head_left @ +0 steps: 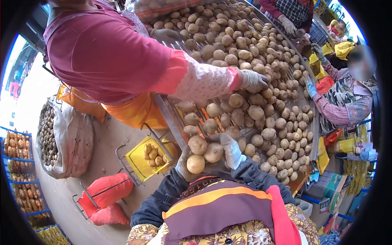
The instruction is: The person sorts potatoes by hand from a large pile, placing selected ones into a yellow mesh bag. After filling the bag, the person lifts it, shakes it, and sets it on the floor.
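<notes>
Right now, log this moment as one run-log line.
left hand + right hand: around three potatoes | co-worker's gloved hand: at potato heap

Between eight and nine o'clock, blue shelves (21,182) held filled bags (17,147). Near three o'clock was a co-worker (345,100); at four, a green-edged box (329,184).

Three potatoes (195,163) are held between two gloved hands, one left hand (182,166) and one right hand (232,152). One table (167,117) bears a heap (296,147) of dozens more — too crowded for an exact count. At least three other people are in view: one in pink (110,53), one in a checked apron (290,11), one in a camouflage vest (332,98). Left of the table are one pale sack (75,141), two red bags — one (112,188) above the other (109,215) — and one yellow bag (136,161).
</notes>
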A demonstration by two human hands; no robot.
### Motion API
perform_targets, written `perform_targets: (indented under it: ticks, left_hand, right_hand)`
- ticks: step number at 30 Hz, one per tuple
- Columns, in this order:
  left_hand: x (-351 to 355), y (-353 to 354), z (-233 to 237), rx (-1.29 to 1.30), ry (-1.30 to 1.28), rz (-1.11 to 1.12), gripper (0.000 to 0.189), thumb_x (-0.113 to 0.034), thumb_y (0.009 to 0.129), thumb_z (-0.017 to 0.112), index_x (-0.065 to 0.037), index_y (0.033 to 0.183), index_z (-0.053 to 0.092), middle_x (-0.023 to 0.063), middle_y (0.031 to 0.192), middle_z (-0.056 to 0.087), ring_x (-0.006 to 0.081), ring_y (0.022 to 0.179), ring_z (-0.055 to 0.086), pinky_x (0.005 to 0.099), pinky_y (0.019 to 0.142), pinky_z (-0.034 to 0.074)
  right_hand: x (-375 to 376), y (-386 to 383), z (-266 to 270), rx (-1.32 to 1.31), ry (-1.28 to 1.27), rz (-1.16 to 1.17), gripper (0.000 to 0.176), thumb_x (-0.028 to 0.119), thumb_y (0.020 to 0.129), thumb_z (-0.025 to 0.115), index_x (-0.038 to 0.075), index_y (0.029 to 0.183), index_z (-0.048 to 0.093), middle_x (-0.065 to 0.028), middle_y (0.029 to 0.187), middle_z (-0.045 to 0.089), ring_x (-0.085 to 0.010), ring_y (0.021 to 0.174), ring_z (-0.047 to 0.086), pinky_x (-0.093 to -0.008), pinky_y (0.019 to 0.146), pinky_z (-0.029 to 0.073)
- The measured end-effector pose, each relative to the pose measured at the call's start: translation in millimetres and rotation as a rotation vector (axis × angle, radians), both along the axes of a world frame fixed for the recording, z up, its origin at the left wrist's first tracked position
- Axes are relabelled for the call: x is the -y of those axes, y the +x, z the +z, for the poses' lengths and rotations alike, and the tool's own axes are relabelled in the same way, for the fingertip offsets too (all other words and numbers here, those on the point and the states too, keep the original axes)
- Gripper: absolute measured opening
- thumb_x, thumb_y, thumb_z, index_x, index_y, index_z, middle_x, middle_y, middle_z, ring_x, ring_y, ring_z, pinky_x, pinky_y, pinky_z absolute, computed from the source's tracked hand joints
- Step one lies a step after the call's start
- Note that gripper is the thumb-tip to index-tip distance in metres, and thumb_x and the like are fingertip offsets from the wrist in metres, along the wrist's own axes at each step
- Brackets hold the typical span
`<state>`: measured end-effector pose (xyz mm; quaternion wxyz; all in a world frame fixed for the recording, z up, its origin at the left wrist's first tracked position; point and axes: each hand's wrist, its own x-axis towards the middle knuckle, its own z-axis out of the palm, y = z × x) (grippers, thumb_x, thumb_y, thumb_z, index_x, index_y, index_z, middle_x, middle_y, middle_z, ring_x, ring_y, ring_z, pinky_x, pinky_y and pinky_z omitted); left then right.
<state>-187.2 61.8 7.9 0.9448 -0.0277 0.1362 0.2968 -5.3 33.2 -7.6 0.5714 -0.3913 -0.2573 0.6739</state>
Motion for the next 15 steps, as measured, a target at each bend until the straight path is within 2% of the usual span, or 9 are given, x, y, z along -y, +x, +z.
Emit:
perform_targets:
  ticks: [1, 3, 4, 6, 8, 10, 11, 15]
  left_hand:
    - [4, -2, -1, 0.004, 0.008, -0.004, 0.074, -0.053, 0.082, 0.065, -0.006, 0.135, 0.043, 0.0177, 0.133, 0.050, 0.0336, 0.121, 0.051, 0.0520, 0.104, 0.041]
    - [4, 1, -2, -0.089, 0.004, 0.013, 0.076, -0.053, 0.082, 0.065, -0.006, 0.136, 0.041, 0.0177, 0.134, 0.049, 0.0342, 0.121, 0.051, 0.0523, 0.105, 0.041]
    - [4, 2, -8, -0.086, 0.003, 0.009, 0.076, -0.053, 0.082, 0.065, -0.006, 0.136, 0.041, 0.0177, 0.134, 0.049, 0.0342, 0.121, 0.051, 0.0523, 0.105, 0.041]
    - [-1, 4, -17, -0.075, -0.041, -0.009, 0.078, -0.052, 0.081, 0.067, -0.007, 0.138, 0.039, 0.0174, 0.135, 0.048, 0.0343, 0.122, 0.050, 0.0524, 0.105, 0.040]
    - [3, 8, -13, -0.037, -0.008, -0.038, 0.079, -0.052, 0.081, 0.067, -0.006, 0.138, 0.039, 0.0174, 0.136, 0.047, 0.0344, 0.123, 0.049, 0.0527, 0.105, 0.040]
    - [2, 12, -8, -0.001, 0.026, -0.070, 0.080, -0.052, 0.080, 0.068, -0.006, 0.139, 0.039, 0.0174, 0.136, 0.046, 0.0346, 0.124, 0.048, 0.0531, 0.105, 0.040]
    - [0, 14, -7, -0.008, 0.039, -0.095, 0.081, -0.053, 0.079, 0.068, -0.006, 0.138, 0.039, 0.0174, 0.136, 0.046, 0.0347, 0.125, 0.048, 0.0538, 0.105, 0.039]
    - [-4, 23, -6, 0.039, 0.022, -0.154, 0.083, -0.055, 0.078, 0.069, -0.007, 0.139, 0.038, 0.0177, 0.137, 0.046, 0.0360, 0.126, 0.046, 0.0565, 0.105, 0.038]
  right_hand:
    - [6, -1, 2, 0.004, 0.008, -0.004, 0.036, 0.029, 0.094, 0.060, 0.004, 0.120, 0.056, -0.0060, 0.112, 0.059, -0.0135, 0.103, 0.056, -0.0289, 0.092, 0.046]
    - [9, 2, 7, 0.222, 0.049, -0.014, 0.043, 0.026, 0.092, 0.063, 0.002, 0.125, 0.053, -0.0113, 0.121, 0.058, -0.0187, 0.112, 0.056, -0.0315, 0.098, 0.044]
    - [11, 5, 10, 0.226, 0.048, -0.017, 0.043, 0.026, 0.092, 0.063, 0.002, 0.125, 0.053, -0.0113, 0.121, 0.058, -0.0187, 0.112, 0.056, -0.0315, 0.098, 0.044]
    - [14, 10, 16, 0.874, 0.222, 0.111, 0.043, 0.023, 0.090, 0.064, 0.000, 0.125, 0.053, -0.0158, 0.125, 0.055, -0.0220, 0.113, 0.055, -0.0327, 0.099, 0.044]
    - [17, 15, 10, 0.830, 0.184, 0.110, 0.040, 0.020, 0.091, 0.062, -0.001, 0.124, 0.054, -0.0166, 0.123, 0.057, -0.0209, 0.110, 0.056, -0.0312, 0.097, 0.044]
    - [15, 22, 9, 0.725, -0.082, 0.179, 0.034, 0.015, 0.093, 0.059, -0.001, 0.123, 0.056, -0.0126, 0.119, 0.061, -0.0164, 0.107, 0.057, -0.0283, 0.095, 0.044]
    - [13, 21, 30, 0.587, -0.170, 0.141, 0.029, 0.012, 0.094, 0.055, 0.000, 0.121, 0.058, -0.0072, 0.113, 0.064, -0.0119, 0.104, 0.057, -0.0254, 0.091, 0.045]
    - [17, 33, 8, 0.436, -0.011, 0.002, 0.030, 0.015, 0.096, 0.054, 0.000, 0.121, 0.059, -0.0044, 0.112, 0.063, -0.0099, 0.104, 0.055, -0.0231, 0.091, 0.044]
